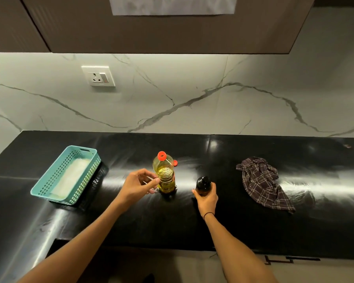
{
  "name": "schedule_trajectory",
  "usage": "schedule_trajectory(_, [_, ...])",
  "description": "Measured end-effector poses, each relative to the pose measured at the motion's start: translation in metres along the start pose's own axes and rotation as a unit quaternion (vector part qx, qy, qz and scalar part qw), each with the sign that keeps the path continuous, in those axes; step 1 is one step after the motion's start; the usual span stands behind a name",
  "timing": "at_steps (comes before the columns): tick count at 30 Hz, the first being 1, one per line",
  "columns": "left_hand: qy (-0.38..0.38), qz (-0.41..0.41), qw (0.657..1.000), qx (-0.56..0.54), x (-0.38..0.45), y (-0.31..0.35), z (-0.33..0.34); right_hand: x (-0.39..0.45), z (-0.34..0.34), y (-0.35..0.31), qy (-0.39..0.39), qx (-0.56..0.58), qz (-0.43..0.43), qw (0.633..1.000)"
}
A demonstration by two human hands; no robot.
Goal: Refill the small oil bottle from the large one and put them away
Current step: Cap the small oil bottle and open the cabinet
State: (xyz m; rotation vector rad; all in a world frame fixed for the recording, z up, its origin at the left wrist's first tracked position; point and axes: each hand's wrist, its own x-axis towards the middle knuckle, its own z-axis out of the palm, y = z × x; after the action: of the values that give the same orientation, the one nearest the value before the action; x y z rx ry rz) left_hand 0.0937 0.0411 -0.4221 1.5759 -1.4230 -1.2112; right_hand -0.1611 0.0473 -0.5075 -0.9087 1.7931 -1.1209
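Note:
The large oil bottle (pixel 165 176) stands upright on the black counter (pixel 213 221), full of yellow oil, with a red ring at its open mouth. Its red cap (pixel 175 162) lies on the counter just behind it to the right. My left hand (pixel 138 185) hovers at the bottle's left side with fingers apart and the thumb tip close to its wall; I see nothing held in it. The small oil bottle (pixel 203 184), with a black domed top, stands to the right. My right hand (pixel 206 199) wraps around its lower body.
A teal perforated basket (pixel 49 186) with a white liner sits at the left of the counter. A crumpled dark plaid cloth (pixel 262 182) lies at the right. A marble wall with a socket (pixel 98 76) rises behind, with a dark cabinet overhead.

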Motion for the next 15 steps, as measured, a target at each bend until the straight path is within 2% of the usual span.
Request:
schedule_trajectory(6, [0.081,0.010,0.995,0.054,0.012,-0.022,-0.003,0.007,0.004,0.003,0.009,-0.014,0.012,1.000])
schedule_trajectory(11, [0.079,0.007,0.992,0.103,0.027,-0.029,0.005,0.006,-0.001,0.011,-0.010,-0.043,-0.009,0.999])
schedule_trajectory(15, [0.053,0.014,0.992,0.114,0.043,-0.033,0.016,-0.007,-0.017,0.033,0.080,-0.047,-0.035,0.995])
